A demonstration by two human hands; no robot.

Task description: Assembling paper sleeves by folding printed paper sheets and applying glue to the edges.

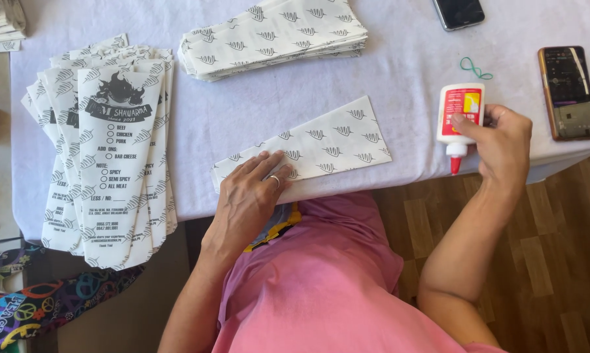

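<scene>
Left hand (pixel 252 189) lies flat, fingers spread and released, pinning the near end of one patterned paper sleeve (pixel 308 149) at the table (pixel 399 59) edge, probably so the sheet doesn't shift or curl. Right hand (pixel 501 140) grips a white glue bottle (pixel 460 117) with a red nozzle, fingers wrapped around the body, nozzle pointing down and toward us, just off the sleeve's right end and over the table edge; tilted that way glue sits ready at the tip.

Counts we can make: one sleeve under the hand, one glue bottle, two phones (pixel 568 91) at the far right, one green rubber band (pixel 475 67). Two paper stacks: a fanned stack of printed sleeves (pixel 108 150) at left, a squared stack of patterned sheets (pixel 275 36) at top. Sheet count per stack can't be told.
</scene>
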